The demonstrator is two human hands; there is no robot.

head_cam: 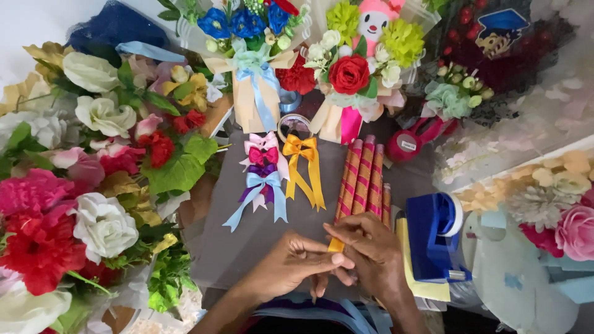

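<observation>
Yellow strip [336,245] pinched by left hand [291,263], right hand [371,250] (mostly hidden).

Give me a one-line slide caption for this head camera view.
Both hands, left hand and right hand, pinch a yellow ribbon strip beside finished bows and artificial flowers.

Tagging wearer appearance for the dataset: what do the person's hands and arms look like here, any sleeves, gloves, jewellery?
Both hands are bare: no gloves on the left hand or the right hand. No rings, watch or bracelets are visible. The forearms are uncovered to the frame's bottom edge, so no sleeves show. Fingernails look short and unpainted, though they are too small to be sure.
</observation>
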